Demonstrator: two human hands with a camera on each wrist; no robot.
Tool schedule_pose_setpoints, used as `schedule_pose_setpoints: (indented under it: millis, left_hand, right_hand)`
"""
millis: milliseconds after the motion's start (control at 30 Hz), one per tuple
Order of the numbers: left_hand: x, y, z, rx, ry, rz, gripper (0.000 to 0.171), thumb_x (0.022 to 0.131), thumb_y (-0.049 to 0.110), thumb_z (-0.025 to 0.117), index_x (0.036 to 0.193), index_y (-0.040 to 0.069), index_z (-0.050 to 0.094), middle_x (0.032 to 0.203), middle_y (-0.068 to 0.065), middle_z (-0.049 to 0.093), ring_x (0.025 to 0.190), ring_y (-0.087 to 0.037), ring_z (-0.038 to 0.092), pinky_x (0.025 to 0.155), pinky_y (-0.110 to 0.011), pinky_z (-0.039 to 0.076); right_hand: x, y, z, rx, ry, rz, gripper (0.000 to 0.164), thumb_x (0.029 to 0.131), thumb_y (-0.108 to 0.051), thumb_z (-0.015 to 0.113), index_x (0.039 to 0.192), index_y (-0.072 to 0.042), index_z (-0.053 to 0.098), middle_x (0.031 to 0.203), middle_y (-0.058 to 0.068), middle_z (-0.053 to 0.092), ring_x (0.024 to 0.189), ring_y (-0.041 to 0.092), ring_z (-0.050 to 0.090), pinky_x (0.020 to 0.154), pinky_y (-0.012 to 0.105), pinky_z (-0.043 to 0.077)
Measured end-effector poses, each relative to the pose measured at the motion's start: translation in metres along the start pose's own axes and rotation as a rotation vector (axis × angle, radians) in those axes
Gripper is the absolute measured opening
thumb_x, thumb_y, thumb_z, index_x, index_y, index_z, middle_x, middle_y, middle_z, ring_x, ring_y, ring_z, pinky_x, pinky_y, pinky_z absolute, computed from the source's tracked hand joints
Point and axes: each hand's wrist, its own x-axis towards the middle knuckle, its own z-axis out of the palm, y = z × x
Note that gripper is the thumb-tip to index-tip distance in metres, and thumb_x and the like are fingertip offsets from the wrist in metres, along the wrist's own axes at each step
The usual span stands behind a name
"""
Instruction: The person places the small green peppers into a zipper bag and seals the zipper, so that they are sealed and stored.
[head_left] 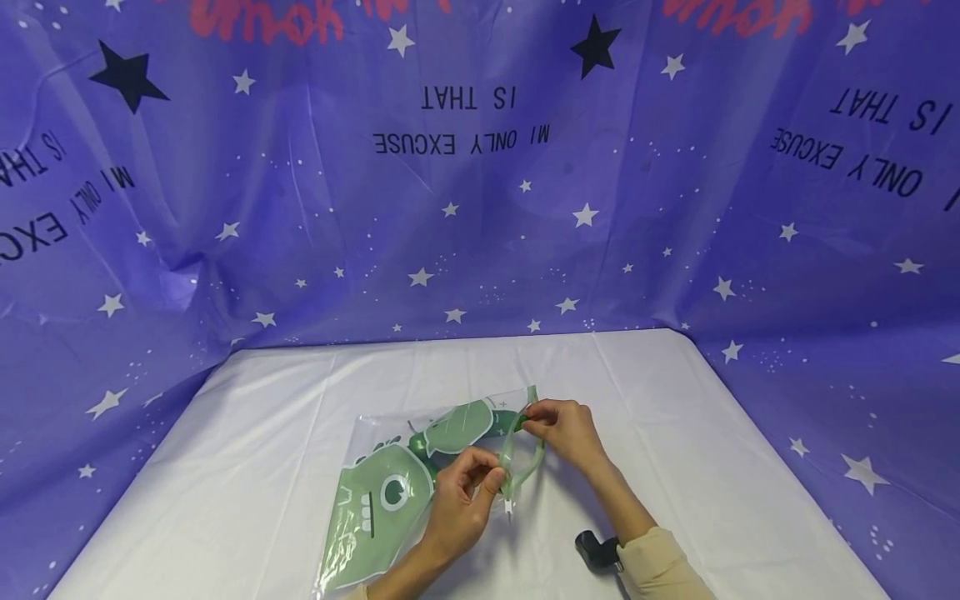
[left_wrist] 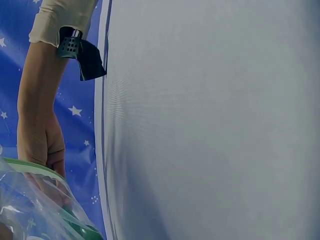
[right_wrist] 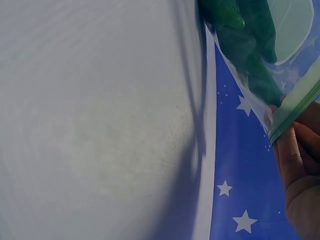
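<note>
A clear zip bag (head_left: 375,517) printed with a light green monster face lies on the white cloth, its green-rimmed mouth gaping to the right. Long, glossy, dark green things (right_wrist: 250,55) are inside; their kind is unclear through the plastic. With thumb and fingers, my left hand (head_left: 463,500) pinches the near side of the rim, close to the white slider (head_left: 508,506). My right hand (head_left: 566,429) has its fingertips inside the mouth, pinching the end of one long green thing. In the left wrist view those fingers show through the plastic.
White cloth (head_left: 240,467) covers the table. A purple curtain (head_left: 480,233) with stars and lettering hangs behind it and along both sides. A black device (head_left: 597,552) is at the right wrist, beside the beige sleeve (head_left: 663,567).
</note>
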Motion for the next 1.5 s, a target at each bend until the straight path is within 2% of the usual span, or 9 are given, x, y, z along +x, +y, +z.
schedule_pose_setpoints:
  millis: [233, 500, 700, 867, 1067, 1133, 1233, 1367, 1500]
  left_hand:
    - [-0.002, -0.002, -0.001, 0.007, 0.006, -0.01, 0.013, 0.083, -0.022, 0.055, 0.089, -0.01, 0.053, 0.078, -0.021, 0.057, 0.068, -0.016, 0.058, 0.06, -0.024, 0.053]
    - [-0.009, -0.024, -0.003, 0.008, 0.002, -0.002, 0.015, 0.083, -0.023, 0.055, 0.089, -0.01, 0.053, 0.079, -0.019, 0.058, 0.068, -0.015, 0.058, 0.06, -0.024, 0.053]
    - [0.0, -0.003, 0.0, 0.033, 0.017, -0.008, 0.01, 0.084, -0.02, 0.056, 0.088, -0.01, 0.053, 0.077, -0.02, 0.058, 0.067, -0.02, 0.058, 0.062, -0.025, 0.053]
    - [0.002, -0.009, -0.002, 0.142, 0.065, -0.044, 0.008, 0.085, -0.015, 0.058, 0.088, -0.008, 0.055, 0.077, -0.018, 0.06, 0.066, -0.022, 0.06, 0.061, -0.026, 0.054]
    - [0.004, -0.025, -0.007, 0.271, 0.111, -0.096, 0.008, 0.088, -0.003, 0.063, 0.091, 0.004, 0.059, 0.078, -0.004, 0.064, 0.065, -0.013, 0.061, 0.057, -0.025, 0.053]
    - [0.004, -0.027, -0.006, 0.323, 0.081, -0.094, 0.006, 0.089, 0.002, 0.064, 0.092, 0.006, 0.06, 0.08, -0.001, 0.064, 0.066, -0.011, 0.062, 0.058, -0.024, 0.053]
    - [0.002, -0.026, -0.003, 0.418, -0.052, -0.104, 0.005, 0.09, 0.01, 0.065, 0.092, 0.008, 0.061, 0.082, 0.004, 0.062, 0.07, -0.006, 0.06, 0.061, -0.021, 0.052]
    - [-0.007, -0.015, 0.002, 0.567, -0.266, -0.074, 0.007, 0.092, 0.018, 0.063, 0.089, 0.012, 0.063, 0.083, 0.01, 0.057, 0.073, -0.002, 0.054, 0.065, -0.015, 0.048]
    - [-0.015, 0.004, 0.008, 0.587, -0.36, -0.06, 0.014, 0.092, 0.018, 0.063, 0.078, 0.016, 0.061, 0.076, 0.014, 0.052, 0.065, 0.0, 0.047, 0.058, -0.008, 0.04]
  right_hand:
    - [0.0, 0.001, -0.001, 0.031, -0.01, 0.017, 0.015, 0.072, -0.009, 0.082, 0.082, -0.015, 0.074, 0.074, -0.005, 0.071, 0.066, 0.006, 0.066, 0.061, 0.021, 0.051]
    - [0.001, 0.0, -0.002, 0.026, -0.012, -0.004, 0.014, 0.072, -0.009, 0.082, 0.082, -0.015, 0.074, 0.074, -0.005, 0.071, 0.066, 0.006, 0.066, 0.061, 0.021, 0.052]
    - [0.001, -0.005, -0.021, -0.043, -0.004, -0.037, 0.009, 0.077, -0.018, 0.08, 0.085, -0.018, 0.075, 0.073, -0.009, 0.069, 0.066, 0.005, 0.065, 0.062, 0.025, 0.051]
    - [-0.002, -0.014, -0.049, -0.027, -0.233, 0.14, 0.021, 0.087, -0.031, 0.069, 0.084, -0.01, 0.072, 0.069, -0.003, 0.067, 0.066, 0.012, 0.065, 0.063, 0.028, 0.052]
    - [-0.011, -0.012, -0.048, 0.307, -0.588, 0.383, 0.052, 0.096, -0.037, 0.056, 0.097, 0.015, 0.063, 0.078, 0.019, 0.068, 0.068, 0.025, 0.068, 0.063, 0.034, 0.057]
    - [-0.013, -0.01, -0.04, 0.45, -0.663, 0.437, 0.059, 0.097, -0.042, 0.051, 0.104, 0.016, 0.059, 0.082, 0.024, 0.068, 0.071, 0.028, 0.069, 0.067, 0.036, 0.057]
    - [-0.015, -0.01, -0.026, 0.57, -0.685, 0.478, 0.065, 0.095, -0.05, 0.05, 0.108, 0.013, 0.058, 0.085, 0.022, 0.068, 0.074, 0.028, 0.069, 0.071, 0.036, 0.057]
    - [-0.014, -0.014, -0.016, 0.579, -0.617, 0.484, 0.065, 0.091, -0.054, 0.054, 0.106, 0.009, 0.059, 0.084, 0.015, 0.069, 0.075, 0.022, 0.068, 0.07, 0.033, 0.057]
    - [-0.014, -0.017, -0.015, 0.562, -0.594, 0.467, 0.057, 0.091, -0.046, 0.059, 0.106, 0.01, 0.059, 0.085, 0.011, 0.068, 0.077, 0.019, 0.067, 0.068, 0.031, 0.056]
